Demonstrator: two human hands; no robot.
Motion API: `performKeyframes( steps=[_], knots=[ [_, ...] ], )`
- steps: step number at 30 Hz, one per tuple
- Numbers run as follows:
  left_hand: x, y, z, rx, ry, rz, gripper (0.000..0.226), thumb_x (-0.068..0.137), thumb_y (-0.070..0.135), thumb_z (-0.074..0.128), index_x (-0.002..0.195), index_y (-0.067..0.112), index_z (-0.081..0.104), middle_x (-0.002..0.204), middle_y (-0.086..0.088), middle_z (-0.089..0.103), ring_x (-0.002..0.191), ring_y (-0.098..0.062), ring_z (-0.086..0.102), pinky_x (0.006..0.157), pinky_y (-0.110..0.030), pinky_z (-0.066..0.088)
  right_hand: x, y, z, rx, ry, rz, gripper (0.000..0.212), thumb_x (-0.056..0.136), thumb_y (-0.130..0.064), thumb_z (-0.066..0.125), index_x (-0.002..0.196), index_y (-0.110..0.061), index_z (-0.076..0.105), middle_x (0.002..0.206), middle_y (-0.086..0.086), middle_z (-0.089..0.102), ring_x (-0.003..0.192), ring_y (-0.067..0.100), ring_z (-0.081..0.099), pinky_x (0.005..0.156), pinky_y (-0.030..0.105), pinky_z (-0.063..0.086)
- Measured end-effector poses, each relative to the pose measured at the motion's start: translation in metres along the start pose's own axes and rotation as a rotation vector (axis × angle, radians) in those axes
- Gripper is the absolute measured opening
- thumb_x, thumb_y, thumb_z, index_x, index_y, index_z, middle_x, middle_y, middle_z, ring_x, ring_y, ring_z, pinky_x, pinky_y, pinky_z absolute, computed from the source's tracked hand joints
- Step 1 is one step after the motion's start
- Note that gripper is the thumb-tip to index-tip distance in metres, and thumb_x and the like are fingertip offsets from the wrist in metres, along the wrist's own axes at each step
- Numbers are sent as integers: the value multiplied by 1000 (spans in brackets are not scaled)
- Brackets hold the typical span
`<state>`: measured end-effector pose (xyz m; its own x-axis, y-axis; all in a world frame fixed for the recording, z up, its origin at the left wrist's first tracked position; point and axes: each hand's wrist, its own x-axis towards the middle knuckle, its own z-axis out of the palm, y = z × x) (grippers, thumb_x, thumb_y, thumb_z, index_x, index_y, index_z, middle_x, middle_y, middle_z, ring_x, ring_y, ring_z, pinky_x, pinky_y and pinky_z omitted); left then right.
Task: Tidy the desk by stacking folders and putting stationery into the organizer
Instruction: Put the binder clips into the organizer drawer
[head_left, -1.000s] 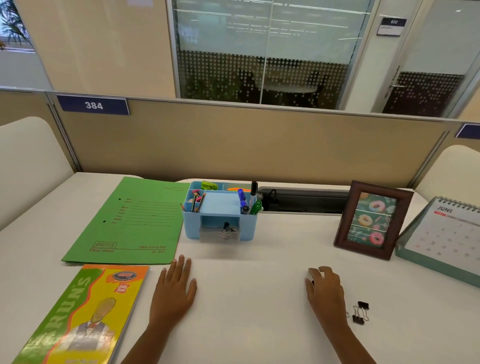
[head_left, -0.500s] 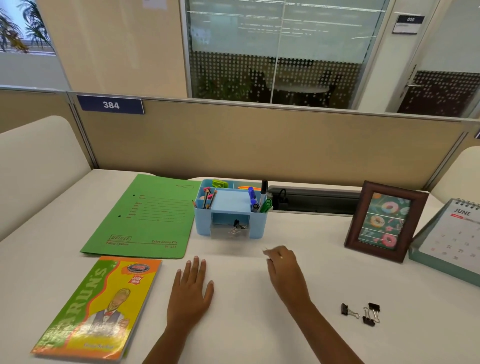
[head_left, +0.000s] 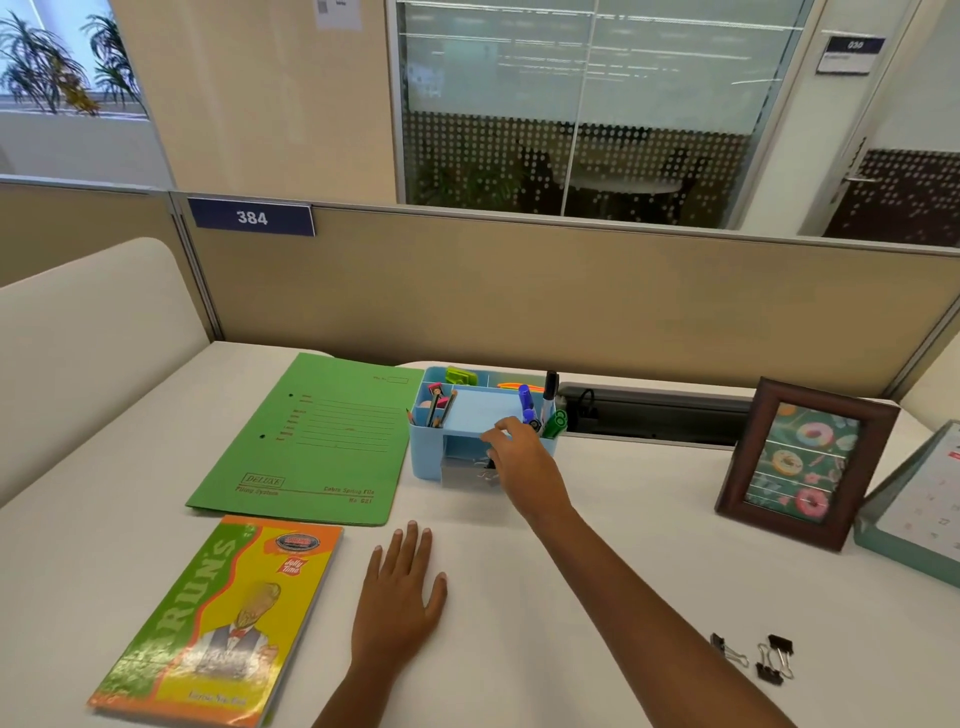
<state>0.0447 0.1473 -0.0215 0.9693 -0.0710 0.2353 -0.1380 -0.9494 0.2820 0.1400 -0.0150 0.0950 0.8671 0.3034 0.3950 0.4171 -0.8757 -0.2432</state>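
A light blue organizer (head_left: 427, 457) stands at the back middle of the white desk, with pens, markers and pencils upright in its compartments. Its clear front drawer (head_left: 460, 474) is pulled out and has metal clips inside. My right hand (head_left: 519, 457) reaches over that drawer, its fingers pinched together on a small black binder clip that is mostly hidden. Flat on the desk, palm down and empty, lies my left hand (head_left: 400, 592). A green folder (head_left: 311, 441) lies left of the organizer. A yellow and green book (head_left: 223, 613) lies in front of it.
Three black binder clips (head_left: 763, 657) lie loose at the front right. A brown photo frame (head_left: 805, 462) and a desk calendar (head_left: 919, 509) stand at the right. A beige partition (head_left: 571, 301) closes the back, with a black cable tray (head_left: 649, 410) below it.
My right hand has left the loose binder clips at the right, crossed the desk to the left and forward, and now sits at the organizer's drawer. The left hand has stayed flat.
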Motion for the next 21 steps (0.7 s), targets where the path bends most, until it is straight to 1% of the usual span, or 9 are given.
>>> performKeyframes(
  steps=[4, 6, 9, 11, 15, 17, 18, 19, 21],
  knots=[
    [1, 0, -2, -13, -17, 5, 54, 78, 39, 37, 126, 13, 43, 125, -12, 60, 119, -19, 36, 110, -24, -3, -19, 12, 1, 21, 133, -42, 31, 62, 5, 78, 90, -5, 68, 97, 17, 66, 87, 30, 67, 60, 28, 57],
    [1, -1, -1, -18, -23, 9, 54, 79, 38, 37, 126, 13, 43, 125, -13, 59, 119, -20, 36, 110, -23, -3, -36, 20, -2, 36, 169, -45, 30, 58, 5, 81, 84, -7, 69, 90, 15, 68, 80, 27, 68, 56, 23, 55],
    [2, 0, -1, -1, -36, 9, 55, 79, 38, 36, 126, 11, 46, 125, -13, 59, 120, -22, 40, 110, -24, -2, -68, 38, 0, 53, 250, 18, 20, 66, 2, 74, 83, -7, 70, 88, 13, 69, 85, 19, 64, 63, 17, 51],
    [2, 0, -1, 20, -46, 0, 55, 80, 38, 36, 123, 8, 54, 125, -13, 59, 117, -27, 52, 110, -23, -3, -93, 52, 0, 49, 291, 101, 14, 77, -8, 59, 86, -9, 70, 89, 9, 68, 89, 13, 55, 79, 17, 42],
    [2, 2, -1, 81, -23, -15, 56, 79, 37, 36, 118, 5, 60, 122, -16, 61, 107, -32, 61, 109, -23, -1, -145, 77, -5, 0, 321, 232, 34, 84, -22, 38, 88, -9, 69, 87, 8, 67, 89, 12, 45, 85, 21, 37],
    [2, 2, 1, 115, 2, -12, 57, 79, 37, 35, 116, 3, 62, 121, -17, 61, 105, -33, 62, 107, -30, 8, -168, 90, -9, -42, 315, 289, 32, 82, -21, 40, 87, -9, 69, 86, 8, 67, 88, 12, 45, 80, 22, 43],
    [3, 3, 3, 127, 13, -8, 57, 79, 36, 35, 115, 2, 62, 120, -18, 61, 104, -34, 62, 104, -34, 16, -179, 95, -11, -60, 311, 329, 28, 81, -18, 43, 87, -8, 69, 86, 9, 67, 88, 13, 48, 73, 21, 50],
    [3, 4, 5, 134, 21, -7, 57, 78, 36, 35, 114, 1, 63, 119, -20, 61, 104, -35, 62, 100, -38, 25, -189, 100, -13, -79, 310, 365, 26, 79, -15, 46, 87, -8, 69, 86, 9, 67, 87, 16, 53, 69, 27, 55],
    [4, 9, 7, 142, 18, -19, 58, 77, 35, 35, 112, -1, 64, 117, -22, 62, 102, -35, 63, 91, -43, 44, -207, 105, -17, -134, 299, 412, 31, 77, -14, 42, 86, -6, 70, 85, 11, 67, 80, 26, 64, 62, 32, 58]
  ],
)
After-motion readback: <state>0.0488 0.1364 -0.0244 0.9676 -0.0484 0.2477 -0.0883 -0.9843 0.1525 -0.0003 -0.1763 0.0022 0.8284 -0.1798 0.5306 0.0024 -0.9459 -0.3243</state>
